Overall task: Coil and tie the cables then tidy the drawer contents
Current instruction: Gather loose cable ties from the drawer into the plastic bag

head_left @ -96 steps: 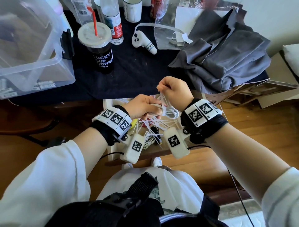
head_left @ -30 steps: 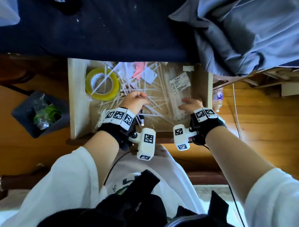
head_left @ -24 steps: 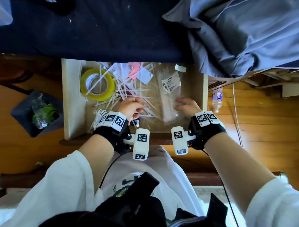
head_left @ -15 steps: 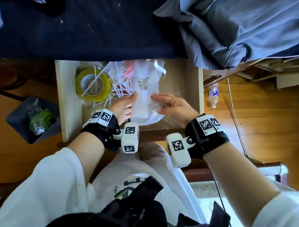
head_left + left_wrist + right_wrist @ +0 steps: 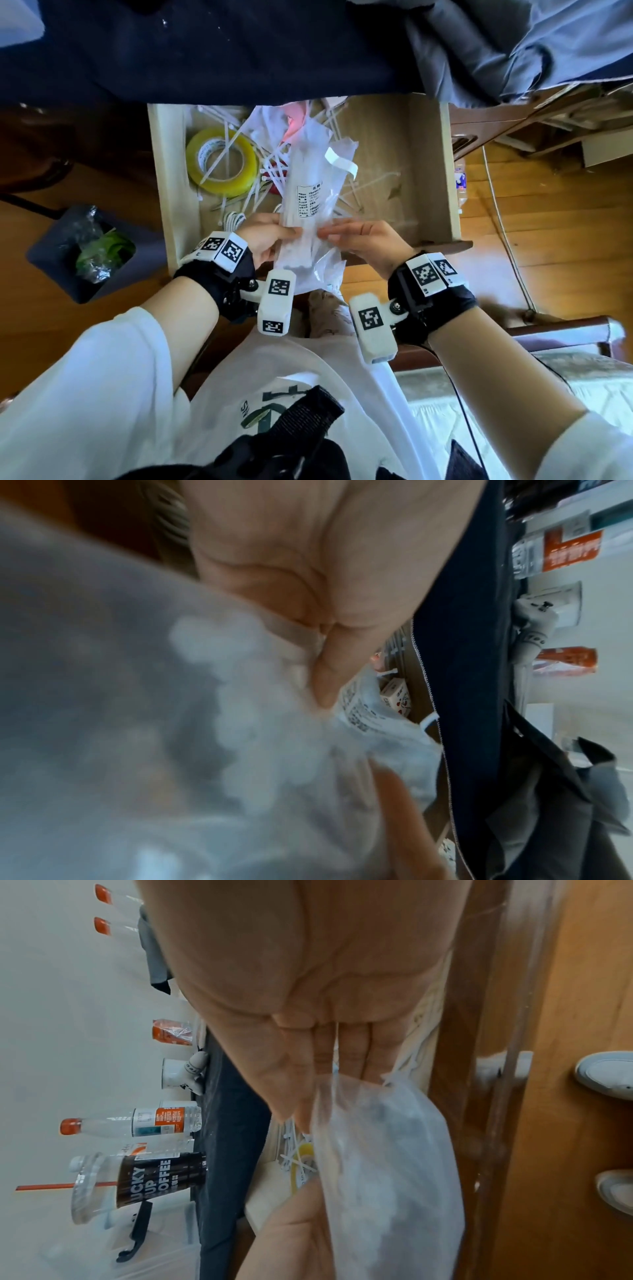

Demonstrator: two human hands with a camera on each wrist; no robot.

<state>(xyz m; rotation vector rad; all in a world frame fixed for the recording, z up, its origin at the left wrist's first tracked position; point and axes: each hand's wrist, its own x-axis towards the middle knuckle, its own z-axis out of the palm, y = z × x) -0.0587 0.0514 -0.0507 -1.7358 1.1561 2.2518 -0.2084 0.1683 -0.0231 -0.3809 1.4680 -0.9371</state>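
Both hands hold a clear plastic bag of white cable ties (image 5: 310, 205) upright above the open pale wooden drawer (image 5: 428, 164). The left hand (image 5: 263, 236) grips it at 9 o'clock, fingers curled round it; the right hand (image 5: 363, 240) pinches the film at 3 o'clock. To tidy well, the person should probably square the bundle, fold the loose flap, then lay it flat at the drawer's bare 3 o'clock side, away from the yellow tape roll (image 5: 222, 161) and loose white ties (image 5: 270, 171).
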